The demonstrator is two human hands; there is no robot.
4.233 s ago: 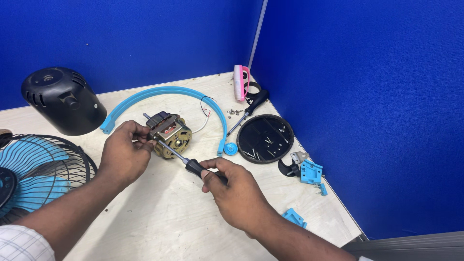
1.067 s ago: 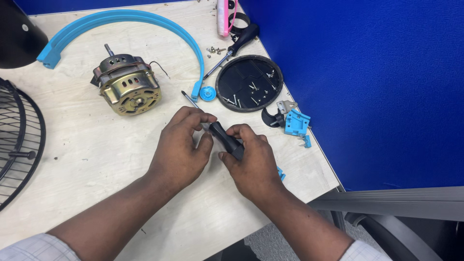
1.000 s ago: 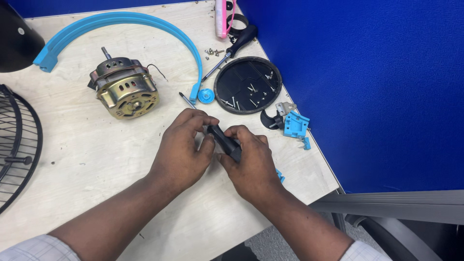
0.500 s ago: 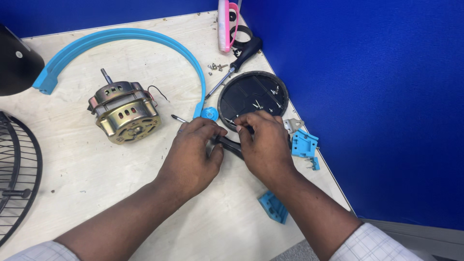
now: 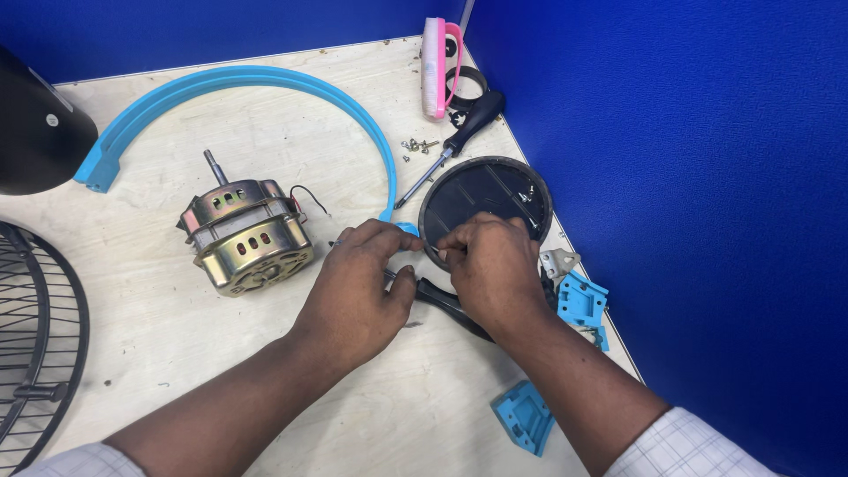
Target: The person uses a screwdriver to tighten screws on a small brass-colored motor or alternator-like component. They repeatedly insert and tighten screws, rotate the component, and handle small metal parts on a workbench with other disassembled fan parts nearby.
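Brass-toned motor [image 5: 246, 237] sits left, apart from your hands. Your left hand [image 5: 358, 287] pins the screwdriver [image 5: 446, 302] shaft; keep it steady. Your right hand [image 5: 493, 269] pinches something tiny by the black dish [image 5: 486, 199]; grip firmly. A second ago both hands clasped the handle lower down.

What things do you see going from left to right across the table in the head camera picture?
Wire fan guard → black housing → motor → left hand → right hand → blue bracket.
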